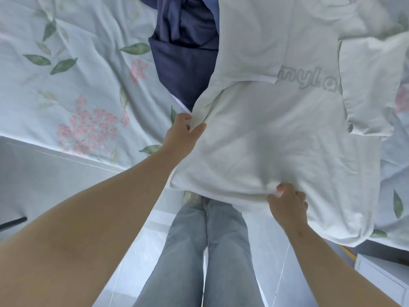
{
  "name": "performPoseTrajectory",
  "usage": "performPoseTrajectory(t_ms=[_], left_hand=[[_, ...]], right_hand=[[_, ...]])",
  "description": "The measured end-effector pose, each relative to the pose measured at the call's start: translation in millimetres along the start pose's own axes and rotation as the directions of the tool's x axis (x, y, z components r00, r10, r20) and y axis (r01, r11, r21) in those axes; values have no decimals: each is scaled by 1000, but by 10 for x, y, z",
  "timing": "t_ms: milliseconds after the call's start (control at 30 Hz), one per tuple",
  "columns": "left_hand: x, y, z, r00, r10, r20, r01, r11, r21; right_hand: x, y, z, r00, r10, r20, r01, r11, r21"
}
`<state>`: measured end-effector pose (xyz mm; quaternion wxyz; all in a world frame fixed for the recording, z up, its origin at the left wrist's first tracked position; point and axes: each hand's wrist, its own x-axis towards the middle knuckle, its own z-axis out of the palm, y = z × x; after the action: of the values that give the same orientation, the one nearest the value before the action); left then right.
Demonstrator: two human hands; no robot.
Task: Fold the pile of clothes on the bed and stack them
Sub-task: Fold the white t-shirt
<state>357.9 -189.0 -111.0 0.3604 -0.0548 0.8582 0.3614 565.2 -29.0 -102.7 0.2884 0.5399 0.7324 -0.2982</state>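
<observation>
Both hands are pinching the shirt (265, 140): your left hand (183, 134) is nipping its side edge and your right hand (287, 207) is bunching its hem. On the bed (66, 96), the shirt is lying lettering-up over the near edge, with a navy garment (183, 58) touching it farther in. You are likely straightening it for the first fold, so the next move is pulling it taut and flat.

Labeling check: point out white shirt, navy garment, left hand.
white shirt (265, 147), head view, front panel.
navy garment (183, 69), head view, middle fold.
left hand (181, 134), head view, back of hand.
</observation>
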Motion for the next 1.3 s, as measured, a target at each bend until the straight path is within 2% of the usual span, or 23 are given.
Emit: performPoseTrajectory(t_ms=[67, 133, 233, 300, 367, 467, 567, 600, 700, 800, 833, 900, 967, 1067, 1167, 1233, 1300], left_hand=[[93, 137, 13, 999, 12, -51, -10, 1000, 27], [145, 191, -46, 984, 56, -170, -34, 991, 128], [191, 154, -133, 953, 25, -303, 27, 986, 167], [223, 200, -94, 957, -15, -289, 66, 984, 168], [298, 356, 7, 967, 9, -256, 38, 983, 180], [448, 679, 188, 959, 140, -248, -42, 931, 363], [652, 863, 287, 956, 195, -219, -44, 833, 552], [744, 885, 270, 958, 185, -220, -37, 839, 543], [978, 932, 1, 960, 65, -274, 29, 945, 325], [1081, 933, -249, 990, 24, -139, 22, 947, 320], [1102, 938, -279, 997, -14, -75, 33, 964, 262], [1140, 980, -290, 991, -125, 37, 126, 992, -11], [1190, 1011, -261, 986, -163, 36, 166, 970, -178], [1232, 1038, -176, 1000, -25, -18, 25, 1000, -8], [1225, 1089, -157, 998, 62, 18, -64, 977, 204], [1225, 1070, -176, 995, 100, -11, -96, 977, 191], [1207, 1059, -201, 998, 66, 3, -66, 996, 57]], right_hand=[[51, -42, -43, 1000, -20, 7, 19, 1000, 8], [141, -95, -111, 999, -48, 12, 48, 998, 29], [308, -230, -268, 997, -76, 27, 74, 993, 87], [426, -342, -391, 992, -117, 35, 112, 986, 123], [569, -474, -508, 984, -177, 35, 171, 977, 131], [780, -697, -646, 970, -239, 34, 232, 961, 149], [940, -873, -709, 961, -275, 33, 267, 951, 157], [975, -909, -721, 960, -278, 34, 269, 948, 169], [1055, -944, -743, 965, -259, 32, 248, 948, 200], [1081, -973, -757, 972, -233, -6, 228, 946, 232], [1085, -1020, -768, 972, -232, -36, 233, 938, 255], [1090, -1201, -806, 963, -247, -105, 267, 918, 293], [1116, -1484, -862, 935, -297, -193, 345, 888, 305], [1158, -2002, -974, 857, -414, -307, 495, 828, 265], [1235, -2561, -1082, 800, -508, -320, 585, 778, 229], [1292, -2942, -1145, 769, -562, -304, 628, 753, 194], [1334, -3302, -1198, 732, -618, -287, 676, 711, 192]])
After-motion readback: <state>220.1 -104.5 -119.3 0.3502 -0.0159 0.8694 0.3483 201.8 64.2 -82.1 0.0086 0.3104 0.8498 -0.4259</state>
